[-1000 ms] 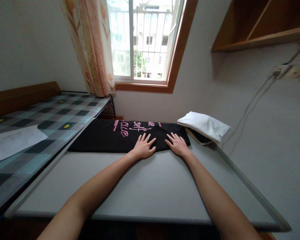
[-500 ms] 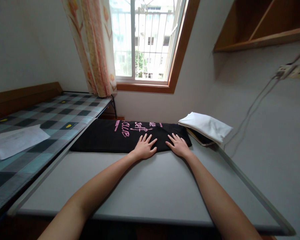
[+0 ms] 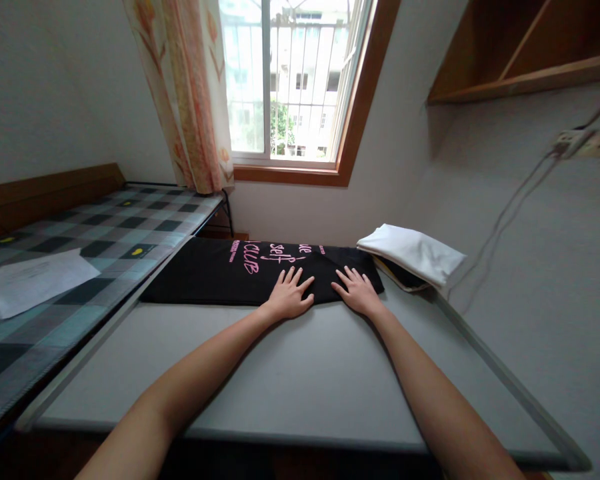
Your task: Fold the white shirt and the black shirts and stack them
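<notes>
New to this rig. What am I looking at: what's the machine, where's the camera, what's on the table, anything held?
No robot here: these are a person's two bare hands. The view comes from one camera worn on their head, looking forward and down, so their left hand shows at left. On the pale table lies a flat black cloth with pink lettering; at its right end sits a folded white cloth, something dark under it. Nothing is gripped: the left hand and right hand rest on the black cloth, fingers spread.
</notes>
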Motion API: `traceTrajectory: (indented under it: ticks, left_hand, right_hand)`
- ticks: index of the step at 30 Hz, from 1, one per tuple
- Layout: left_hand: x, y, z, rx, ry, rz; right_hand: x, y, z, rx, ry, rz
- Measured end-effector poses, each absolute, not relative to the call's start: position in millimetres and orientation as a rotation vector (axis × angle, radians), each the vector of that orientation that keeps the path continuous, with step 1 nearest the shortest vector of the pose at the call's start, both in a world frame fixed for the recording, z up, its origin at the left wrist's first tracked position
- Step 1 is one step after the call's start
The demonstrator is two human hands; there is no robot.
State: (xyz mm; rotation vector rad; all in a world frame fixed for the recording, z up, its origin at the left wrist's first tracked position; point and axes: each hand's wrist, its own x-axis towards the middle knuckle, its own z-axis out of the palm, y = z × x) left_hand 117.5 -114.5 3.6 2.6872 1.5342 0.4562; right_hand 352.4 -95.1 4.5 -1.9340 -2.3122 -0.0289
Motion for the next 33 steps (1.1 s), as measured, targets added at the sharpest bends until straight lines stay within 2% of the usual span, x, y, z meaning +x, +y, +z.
traceTrajectory:
  ticks: [5, 12, 23, 33]
  left_hand:
    - [117.7, -115.0, 2.6, 2.742, 1.497, 0.63]
    - [118.1, -112.7, -0.3, 2.712, 1.502, 0.491]
    - [118.2, -115.3, 0.9, 2.787, 1.399, 0.658]
    - [119.4, -114.0, 0.2, 2.716, 1.472, 0.513]
  right_hand:
    - [347.5, -95.6, 5.3, -1.833, -2.315, -0.129]
    - [339.4, -97.2, 2.3, -1.892, -2.384, -0.029]
    - [338.1, -98.6, 5.0, -1.919, -2.389, -0.023]
    - [348.5, -97.4, 11.7, -2.114, -2.296, 0.089]
